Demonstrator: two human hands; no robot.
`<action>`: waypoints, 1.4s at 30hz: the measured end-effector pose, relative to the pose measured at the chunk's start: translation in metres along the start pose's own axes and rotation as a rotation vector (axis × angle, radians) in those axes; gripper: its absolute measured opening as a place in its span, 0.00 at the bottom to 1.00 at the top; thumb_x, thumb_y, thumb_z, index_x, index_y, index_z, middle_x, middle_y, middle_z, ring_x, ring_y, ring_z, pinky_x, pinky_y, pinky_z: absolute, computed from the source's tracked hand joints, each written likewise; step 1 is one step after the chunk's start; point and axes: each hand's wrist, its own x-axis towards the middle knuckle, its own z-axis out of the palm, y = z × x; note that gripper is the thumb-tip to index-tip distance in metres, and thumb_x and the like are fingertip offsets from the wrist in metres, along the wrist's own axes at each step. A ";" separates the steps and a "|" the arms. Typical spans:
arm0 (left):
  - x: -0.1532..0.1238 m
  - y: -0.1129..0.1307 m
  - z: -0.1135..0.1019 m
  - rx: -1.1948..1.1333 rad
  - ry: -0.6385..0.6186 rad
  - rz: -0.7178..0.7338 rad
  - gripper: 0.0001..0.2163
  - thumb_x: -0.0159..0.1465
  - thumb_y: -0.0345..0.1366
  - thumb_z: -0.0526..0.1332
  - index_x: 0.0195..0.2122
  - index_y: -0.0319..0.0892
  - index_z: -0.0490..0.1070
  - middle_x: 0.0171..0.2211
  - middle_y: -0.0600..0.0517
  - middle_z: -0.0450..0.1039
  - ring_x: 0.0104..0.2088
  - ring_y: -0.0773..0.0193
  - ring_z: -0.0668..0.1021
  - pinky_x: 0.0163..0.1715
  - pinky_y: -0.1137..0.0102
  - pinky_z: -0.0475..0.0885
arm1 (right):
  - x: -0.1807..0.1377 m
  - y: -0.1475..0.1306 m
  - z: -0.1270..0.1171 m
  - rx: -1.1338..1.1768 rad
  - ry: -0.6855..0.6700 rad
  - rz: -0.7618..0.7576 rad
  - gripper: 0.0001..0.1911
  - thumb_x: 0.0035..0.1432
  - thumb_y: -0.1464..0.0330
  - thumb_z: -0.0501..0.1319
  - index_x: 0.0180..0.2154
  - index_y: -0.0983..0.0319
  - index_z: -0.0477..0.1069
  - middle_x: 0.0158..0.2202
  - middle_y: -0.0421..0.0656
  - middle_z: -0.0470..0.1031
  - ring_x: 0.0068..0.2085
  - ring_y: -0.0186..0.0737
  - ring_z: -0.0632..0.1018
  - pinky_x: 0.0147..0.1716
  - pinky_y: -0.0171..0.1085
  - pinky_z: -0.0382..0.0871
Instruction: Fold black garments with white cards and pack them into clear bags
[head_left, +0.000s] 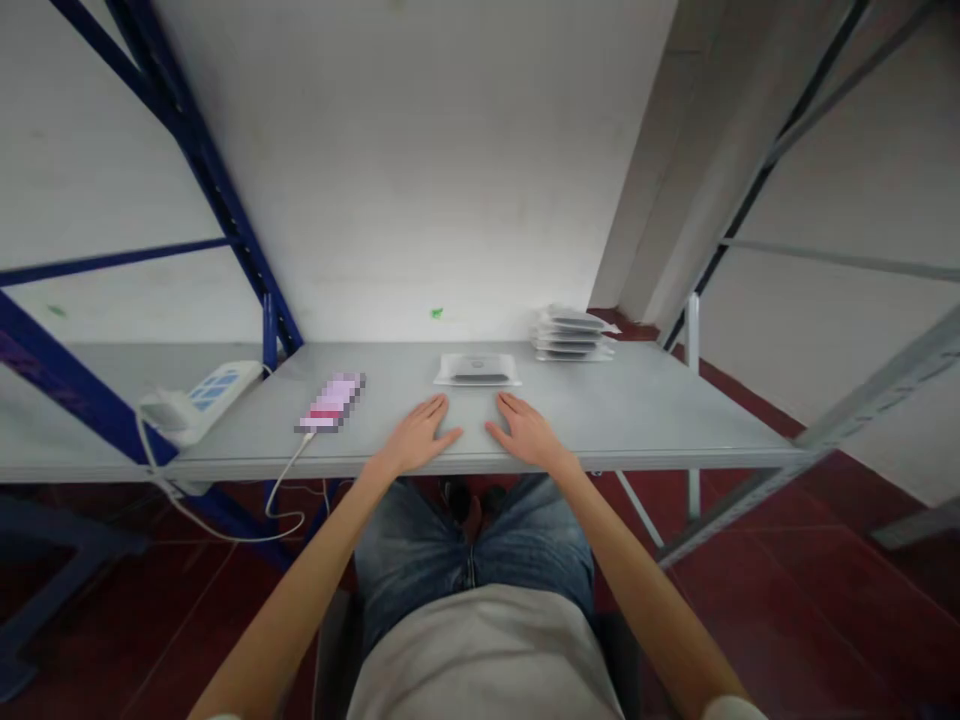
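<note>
My left hand [418, 436] lies flat on the grey shelf top [645, 410], fingers stretched out and thumb apart, with nothing in it. Opposite it, my right hand [523, 430] rests the same way, palm down and holding nothing. Just beyond the fingertips of both hands sits a flat white packet [477, 369] with a dark strip along its front; neither hand touches it. Farther back on the right is a stack of several similar white packets [571, 334]. What the packets contain cannot be made out.
A phone [331, 402], its screen blurred, lies left of my left hand with a white cable [281, 487] hanging over the front edge. Beside the blue upright [217, 190] is a white power strip [217, 398]. A grey post [885, 380] stands at the right, and a wall behind.
</note>
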 end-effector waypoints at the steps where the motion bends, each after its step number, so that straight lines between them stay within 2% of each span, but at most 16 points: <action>1: 0.000 0.000 0.000 -0.003 0.002 0.000 0.39 0.72 0.61 0.45 0.72 0.34 0.59 0.74 0.39 0.55 0.73 0.50 0.61 0.73 0.58 0.54 | 0.000 0.000 0.000 0.003 -0.001 0.001 0.35 0.73 0.52 0.51 0.69 0.71 0.62 0.70 0.59 0.63 0.71 0.55 0.65 0.71 0.52 0.58; 21: 0.000 -0.001 0.000 -0.002 0.007 0.003 0.39 0.72 0.61 0.46 0.72 0.33 0.58 0.74 0.38 0.55 0.73 0.50 0.61 0.73 0.57 0.55 | 0.000 -0.001 0.000 0.004 0.013 0.003 0.34 0.73 0.53 0.51 0.69 0.69 0.63 0.70 0.58 0.64 0.71 0.55 0.65 0.70 0.53 0.59; 26: 0.001 -0.001 0.000 -0.003 0.008 -0.001 0.39 0.72 0.61 0.46 0.72 0.34 0.59 0.74 0.39 0.56 0.73 0.51 0.61 0.73 0.59 0.54 | 0.000 -0.003 -0.002 -0.005 0.007 0.004 0.35 0.73 0.53 0.51 0.68 0.73 0.63 0.69 0.61 0.65 0.71 0.56 0.65 0.71 0.51 0.59; 32: 0.000 -0.001 0.000 -0.011 0.025 0.011 0.38 0.72 0.61 0.46 0.72 0.35 0.59 0.73 0.39 0.57 0.73 0.49 0.62 0.73 0.57 0.55 | 0.000 -0.002 -0.002 0.000 0.011 0.010 0.34 0.73 0.53 0.52 0.69 0.69 0.63 0.70 0.58 0.65 0.70 0.54 0.66 0.70 0.51 0.59; 37: 0.000 0.000 -0.001 -0.012 0.014 0.000 0.38 0.72 0.60 0.47 0.72 0.34 0.60 0.74 0.39 0.56 0.73 0.51 0.61 0.73 0.59 0.54 | 0.000 -0.002 -0.002 0.001 0.000 0.015 0.35 0.73 0.53 0.52 0.69 0.72 0.63 0.70 0.60 0.64 0.71 0.55 0.65 0.71 0.51 0.58; 42: 0.001 -0.001 0.000 -0.015 0.018 0.006 0.38 0.72 0.60 0.47 0.72 0.34 0.59 0.73 0.38 0.56 0.73 0.50 0.62 0.73 0.57 0.55 | 0.000 -0.001 0.000 0.013 0.016 0.001 0.34 0.73 0.53 0.52 0.69 0.68 0.63 0.70 0.58 0.65 0.71 0.54 0.65 0.70 0.52 0.59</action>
